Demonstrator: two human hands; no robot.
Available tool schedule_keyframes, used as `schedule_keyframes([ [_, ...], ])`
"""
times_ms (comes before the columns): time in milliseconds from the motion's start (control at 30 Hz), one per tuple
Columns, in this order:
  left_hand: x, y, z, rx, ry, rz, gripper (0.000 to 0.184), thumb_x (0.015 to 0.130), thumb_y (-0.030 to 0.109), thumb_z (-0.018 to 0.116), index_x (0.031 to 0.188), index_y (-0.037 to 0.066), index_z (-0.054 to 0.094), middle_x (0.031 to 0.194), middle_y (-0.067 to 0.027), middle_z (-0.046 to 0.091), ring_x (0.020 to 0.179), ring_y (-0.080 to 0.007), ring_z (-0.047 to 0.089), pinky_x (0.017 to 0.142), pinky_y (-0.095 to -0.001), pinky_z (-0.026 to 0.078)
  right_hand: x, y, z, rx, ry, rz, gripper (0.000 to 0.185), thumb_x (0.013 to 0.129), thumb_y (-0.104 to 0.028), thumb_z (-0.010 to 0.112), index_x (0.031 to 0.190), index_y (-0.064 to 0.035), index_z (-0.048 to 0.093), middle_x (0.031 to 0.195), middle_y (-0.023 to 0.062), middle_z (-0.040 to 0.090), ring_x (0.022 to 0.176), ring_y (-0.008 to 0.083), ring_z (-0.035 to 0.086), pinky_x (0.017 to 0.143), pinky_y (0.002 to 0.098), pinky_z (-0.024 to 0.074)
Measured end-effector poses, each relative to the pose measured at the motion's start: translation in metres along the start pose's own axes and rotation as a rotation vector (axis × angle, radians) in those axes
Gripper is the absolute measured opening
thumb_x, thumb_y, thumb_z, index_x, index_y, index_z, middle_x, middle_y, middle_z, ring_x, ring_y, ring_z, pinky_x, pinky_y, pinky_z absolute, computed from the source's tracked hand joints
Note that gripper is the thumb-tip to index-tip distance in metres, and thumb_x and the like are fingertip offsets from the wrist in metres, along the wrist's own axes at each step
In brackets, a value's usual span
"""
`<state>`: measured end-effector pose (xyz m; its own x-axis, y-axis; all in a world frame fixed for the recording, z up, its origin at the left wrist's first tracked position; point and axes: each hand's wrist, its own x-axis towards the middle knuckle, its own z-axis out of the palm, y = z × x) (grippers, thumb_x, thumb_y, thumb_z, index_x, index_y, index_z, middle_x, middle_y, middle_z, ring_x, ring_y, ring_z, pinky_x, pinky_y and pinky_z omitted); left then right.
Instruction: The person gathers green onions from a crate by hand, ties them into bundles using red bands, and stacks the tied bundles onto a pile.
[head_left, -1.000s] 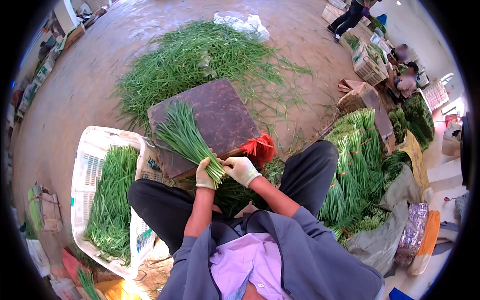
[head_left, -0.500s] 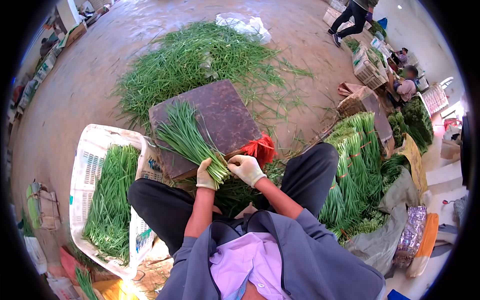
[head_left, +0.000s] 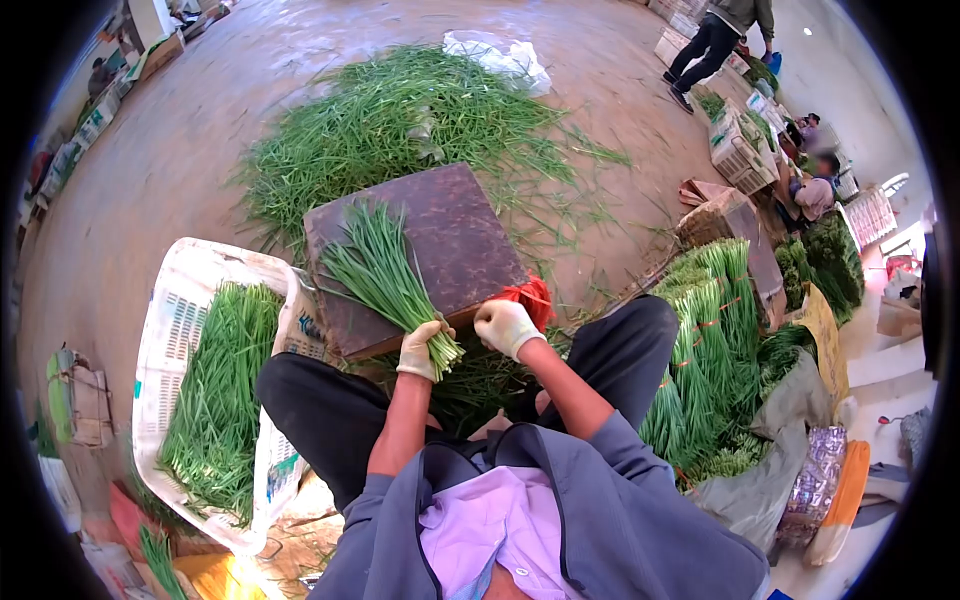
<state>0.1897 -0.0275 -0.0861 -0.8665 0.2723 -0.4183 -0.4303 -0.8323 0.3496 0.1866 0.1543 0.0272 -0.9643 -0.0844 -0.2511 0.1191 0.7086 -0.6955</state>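
My left hand (head_left: 421,350), in a pale glove, is wrapped round the pale stem ends of a bunch of long green chives (head_left: 376,265). The leafy end of that bunch lies across a dark brown board-topped block (head_left: 455,215) in front of me. To the right, my right hand (head_left: 506,327), gloved too, is closed with its fingers curled at the block's near right corner. It is right beside a bundle of red ties (head_left: 536,299) hanging over that corner. Whether a tie is between its fingers cannot be made out.
A white plastic crate (head_left: 170,330) of loose chives stands at my left. Tied chive bunches (head_left: 705,345) are stacked at my right beside a grey sheet (head_left: 760,480). Beyond the block lies a heap of green stalks (head_left: 370,125). Other people work at the far right, one walking (head_left: 712,45).
My right hand has moved from the chive stems slightly right and up to the red ties, its fingers curling in. The left hand still grips the bunch, shifted slightly right.
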Motion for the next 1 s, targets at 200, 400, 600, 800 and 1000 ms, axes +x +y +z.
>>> schedule_keyframes([
  [200, 0.005, -0.002, -0.005, 0.036, -0.098, -0.068, 0.025, 0.083, 0.001, 0.063, 0.108, -0.002, 0.062, 0.09, -0.0123, 0.068, 0.076, -0.0262, 0.069, 0.074, -0.0399, 0.059, 0.02, -0.027, 0.018, 0.53, -0.13, 0.108, 0.025, 0.085, -0.008, 0.063, 0.103, 0.008, 0.068, 0.074, 0.0113, 0.07, 0.062, 0.0146, 0.068, 0.057, 0.0284, 0.0563],
  [400, 0.001, -0.004, 0.007, 0.271, -0.123, 0.066, 0.03, 0.082, 0.001, 0.062, 0.111, -0.004, 0.061, 0.097, -0.0144, 0.069, 0.082, -0.0266, 0.069, 0.076, -0.0374, 0.058, 0.053, -0.022, 0.02, -0.201, -0.067, -0.144, 0.025, 0.076, -0.018, 0.061, 0.089, -0.002, 0.075, 0.079, 0.0191, 0.071, 0.071, 0.0286, 0.071, 0.071, 0.0366, 0.0571],
  [600, -0.001, -0.001, 0.029, 0.314, -0.137, 0.103, 0.034, 0.074, -0.003, 0.066, 0.108, -0.004, 0.062, 0.094, -0.0124, 0.067, 0.079, -0.0218, 0.066, 0.071, -0.033, 0.055, 0.046, -0.017, 0.018, -0.13, -0.036, -0.189, 0.026, 0.079, -0.021, 0.064, 0.095, -0.003, 0.074, 0.082, 0.019, 0.071, 0.076, 0.0323, 0.071, 0.074, 0.0388, 0.0558],
  [800, 0.007, 0.0, 0.007, 0.393, -0.27, 0.108, 0.037, 0.076, -0.001, 0.065, 0.112, -0.003, 0.06, 0.094, -0.0119, 0.068, 0.079, -0.0212, 0.067, 0.072, -0.033, 0.056, 0.047, -0.011, 0.006, 0.139, -0.164, -0.075, 0.024, 0.08, -0.017, 0.069, 0.095, 0.0008, 0.074, 0.073, 0.0126, 0.071, 0.058, 0.0173, 0.067, 0.059, 0.0318, 0.0547],
  [1000, -0.009, 0.008, 0.016, 0.335, 0.002, 0.073, 0.037, 0.078, -0.001, 0.069, 0.114, -0.001, 0.059, 0.096, -0.0106, 0.067, 0.074, -0.0228, 0.067, 0.07, -0.0353, 0.058, 0.072, 0.012, -0.071, -0.026, 0.125, -0.346, 0.02, 0.078, -0.017, 0.069, 0.091, -0.0021, 0.075, 0.074, 0.011, 0.071, 0.065, 0.0168, 0.068, 0.062, 0.0328, 0.0553],
])
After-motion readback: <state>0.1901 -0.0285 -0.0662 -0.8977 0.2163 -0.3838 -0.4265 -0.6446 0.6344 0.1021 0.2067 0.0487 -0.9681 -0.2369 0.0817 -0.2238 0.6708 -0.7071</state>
